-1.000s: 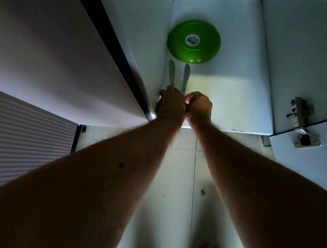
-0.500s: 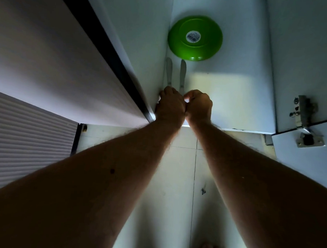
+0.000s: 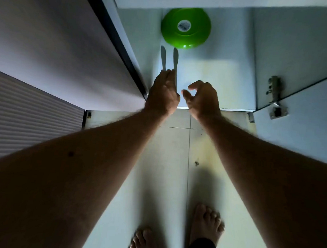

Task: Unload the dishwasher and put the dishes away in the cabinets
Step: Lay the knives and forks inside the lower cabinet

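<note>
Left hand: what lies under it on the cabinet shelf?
The left hand covers the near ends of two knives. Only their blades show, pointing at the green plate. The handles are hidden.

The round plastic bowl [image 3: 186,28] in front of me is bright green, with a white barcode sticker [image 3: 184,25] at its centre. The two flat metal knives [image 3: 169,57] are plain grey. The cabinet shelf [image 3: 217,75] is white. The open cabinet door [image 3: 50,44] is white with a black edge. The floor tiles [image 3: 168,161] are pale cream with grey grout lines. The ribbed panel [image 3: 28,106] shows fine grey horizontal stripes.
</note>
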